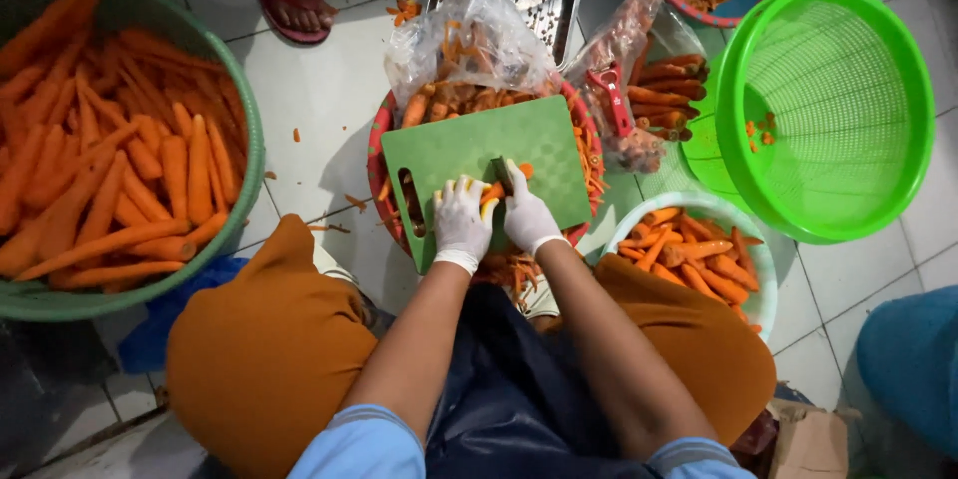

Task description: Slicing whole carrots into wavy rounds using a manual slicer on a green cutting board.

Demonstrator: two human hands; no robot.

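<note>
Two gloved hands meet over the green cutting board [539, 145], and between them lies the one carrot piece [493, 192] we care about. Our left hand [461, 223] has its fingers curled narrow over the near end of that piece, pinning it to the board. Our right hand [526, 212] is closed around a knife [501, 172], whose dark blade shows just beyond the fingertips, over the piece.

The carrot piece sits right at the fingertips of both hands, touching the left ones; the left hand is the one actually on it. Its long axis seems to run across from left fingers toward right, though we cannot tell for sure, since gloves cover most of it. The knife handle is hidden inside the right fist, and the blade edge is too small to make out. Beyond the fingers, a clear plastic bag [469, 35] covers part of the red basket [384, 125] beneath the board.
</note>
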